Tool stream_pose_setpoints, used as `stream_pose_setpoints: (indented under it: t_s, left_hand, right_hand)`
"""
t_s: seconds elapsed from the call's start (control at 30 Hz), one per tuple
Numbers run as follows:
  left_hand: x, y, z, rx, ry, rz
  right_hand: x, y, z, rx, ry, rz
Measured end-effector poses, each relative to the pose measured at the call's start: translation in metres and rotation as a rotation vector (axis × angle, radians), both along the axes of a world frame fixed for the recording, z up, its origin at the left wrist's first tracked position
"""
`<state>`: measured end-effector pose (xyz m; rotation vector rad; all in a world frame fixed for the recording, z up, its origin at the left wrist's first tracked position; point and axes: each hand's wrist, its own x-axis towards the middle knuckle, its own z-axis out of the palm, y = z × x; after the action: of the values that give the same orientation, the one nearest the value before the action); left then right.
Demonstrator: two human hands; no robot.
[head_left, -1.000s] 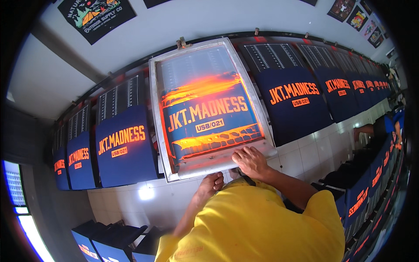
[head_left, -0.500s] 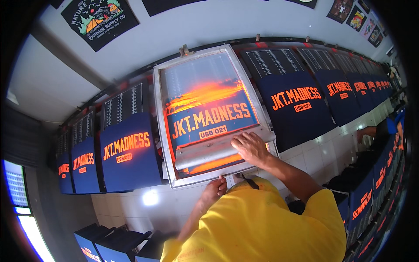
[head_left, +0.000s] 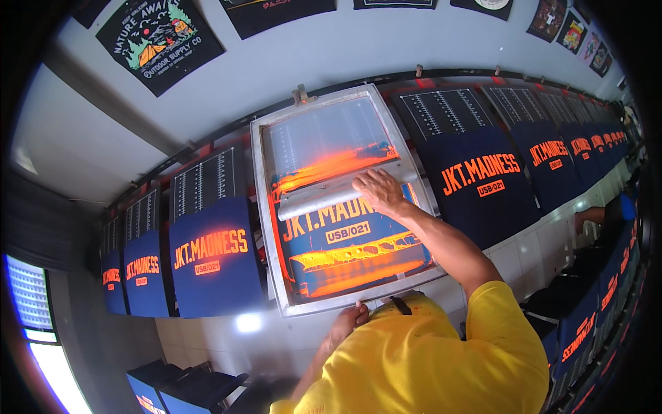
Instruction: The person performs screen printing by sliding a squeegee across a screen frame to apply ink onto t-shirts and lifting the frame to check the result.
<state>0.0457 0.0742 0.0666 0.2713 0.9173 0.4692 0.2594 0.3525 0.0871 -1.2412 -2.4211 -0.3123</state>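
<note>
A silk-screen frame (head_left: 412, 155) with a pale metal border lies over a dark blue fabric panel, its lettering design showing through the mesh. Bright orange ink (head_left: 338, 170) is banked in front of the squeegee, and more ink lies in streaks at the near end of the mesh. My right hand (head_left: 380, 191) is closed over the wide metal squeegee (head_left: 310, 197), which spans the screen about halfway up. At the frame's near edge, my left hand (head_left: 354, 316) is closed with its fingers against the rim; part of it is hidden from view.
Dark blue printed panels (head_left: 214, 252) lie on a long row of boards, left and right of the frame. A metal rail (head_left: 469, 72) runs behind them along the wall. More boards (head_left: 576, 328) stand behind me at right. Another person's arm (head_left: 589, 217) shows at far right.
My right hand has pushed the squeegee away from me, from the near end to the middle of the screen. My left hand stays at the near rim. The view has shifted slightly.
</note>
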Motion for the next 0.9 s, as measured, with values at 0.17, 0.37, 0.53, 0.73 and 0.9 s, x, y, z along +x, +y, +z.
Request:
stream_pose_setpoints:
  t_s: [0.17, 0.37, 0.53, 0.73, 0.9]
  left_hand:
    - [0.004, 0.021, 0.023, 0.057, 0.167, -0.038]
    - [0.000, 0.020, 0.020, 0.129, 0.175, -0.034]
    - [-0.008, 0.002, 0.010, -0.004, 0.027, 0.043]
    - [-0.011, -0.048, 0.001, -0.029, -0.037, 0.002]
    - [-0.021, -0.010, 0.013, 0.087, 0.127, -0.011]
  right_hand:
    - [-0.005, 0.008, -0.007, -0.011, 0.008, 0.019]
    - [-0.005, 0.040, 0.020, -0.170, 0.111, 0.066]
    - [-0.018, 0.105, 0.101, -0.800, 0.027, -0.009]
    - [-0.015, 0.120, 0.099, -1.214, -0.037, -0.063]
    - [-0.020, 0.090, 0.110, -1.306, 0.090, -0.018]
